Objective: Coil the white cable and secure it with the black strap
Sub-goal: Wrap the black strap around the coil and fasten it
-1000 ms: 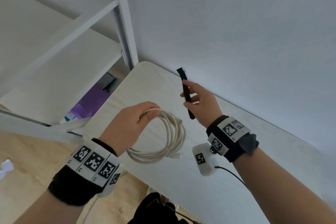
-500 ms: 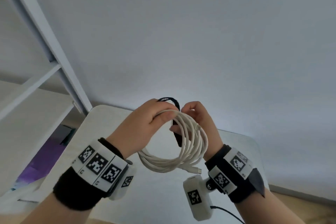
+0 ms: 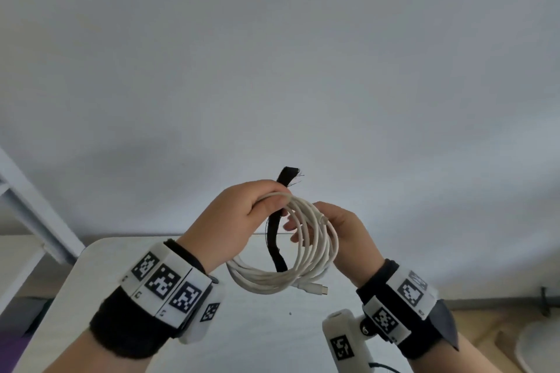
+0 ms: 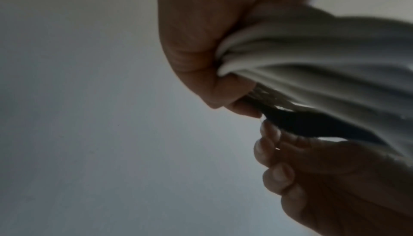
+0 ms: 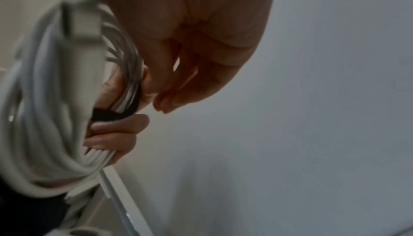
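Note:
The white cable (image 3: 272,281) hangs as a coil of several loops above the table. My left hand (image 3: 271,203) grips the top of the coil (image 4: 312,54) and clamps the black strap (image 3: 275,248) against it. The strap's frayed top end sticks up past my knuckles, and its lower part dangles through the coil. My right hand (image 3: 295,230) sits behind the coil's right side. Its loosely curled fingers (image 4: 274,151) touch the strap (image 4: 312,125) from below and grip nothing. The right wrist view shows the coil (image 5: 44,116), the strap (image 5: 105,114) and my left fingers (image 5: 111,130) around both.
A pale wooden table (image 3: 257,336) lies below my hands, with a plain grey wall behind it. A white shelf frame (image 3: 30,206) stands at the left. Wooden floor and a white round object (image 3: 542,342) show at the lower right.
My right hand brought the strap to the coil and let it go. My left hand now pins the strap to the cable. Both hands have risen in front of the wall.

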